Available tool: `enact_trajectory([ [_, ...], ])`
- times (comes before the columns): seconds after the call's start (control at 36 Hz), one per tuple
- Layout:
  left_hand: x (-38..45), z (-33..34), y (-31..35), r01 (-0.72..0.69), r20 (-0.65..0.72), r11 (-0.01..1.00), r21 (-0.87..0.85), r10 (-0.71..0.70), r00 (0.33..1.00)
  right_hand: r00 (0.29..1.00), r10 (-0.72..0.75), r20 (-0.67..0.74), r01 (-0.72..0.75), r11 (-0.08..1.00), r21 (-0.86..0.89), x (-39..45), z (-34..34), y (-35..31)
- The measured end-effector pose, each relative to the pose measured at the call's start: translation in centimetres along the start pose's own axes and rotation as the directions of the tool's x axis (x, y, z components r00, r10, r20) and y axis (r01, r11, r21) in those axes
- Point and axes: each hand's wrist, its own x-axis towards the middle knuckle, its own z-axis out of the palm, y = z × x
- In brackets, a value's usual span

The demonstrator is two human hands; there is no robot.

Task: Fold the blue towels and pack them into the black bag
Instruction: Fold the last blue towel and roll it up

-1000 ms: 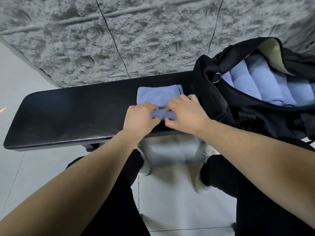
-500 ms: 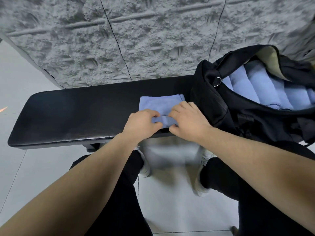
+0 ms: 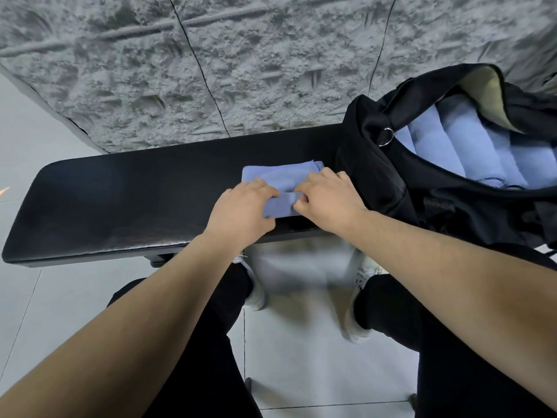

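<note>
Hands, left hand (image 3: 241, 212) and right hand (image 3: 327, 200), pinch soft blue towel (image 3: 280, 188) on glossy bench (image 3: 120, 206).

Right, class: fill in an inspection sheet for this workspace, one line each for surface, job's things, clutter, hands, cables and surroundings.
Surface: black padded bench, towel and bag on it.
Job's things: one blue towel partly folded on the bench; black bag open at the bench's right end, folded towels packed in rows inside.
Clutter: nothing seen.
Hands: left hand and right hand both grip the towel's near fold.
Cables: nothing seen.
Surroundings: rough grey wall behind, pale tiled floor below.
</note>
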Motion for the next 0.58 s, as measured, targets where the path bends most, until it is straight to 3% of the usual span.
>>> enact_trajectory([
  [0.17,0.7,0.3,0.3,0.034,0.005,0.998,-0.047,-0.034,0.999,0.998,0.005,-0.06,-0.002,0.999,0.049,0.3,0.0,0.4],
  [0.31,1.1,0.9,0.1,0.071,-0.013,0.993,-0.098,-0.073,0.997,0.968,-0.141,-0.208,0.15,0.988,0.028,-0.4,0.4,0.3],
  [0.42,1.2,0.7,0.3,0.105,0.026,0.981,-0.165,-0.102,0.994,0.978,-0.196,-0.076,0.197,0.98,0.003,-1.0,0.6,0.6],
  [0.58,1.0,0.7,0.5,0.135,0.071,0.966,-0.221,-0.122,0.99,0.983,-0.181,-0.033,0.181,0.983,0.005,-1.2,0.1,0.2],
])
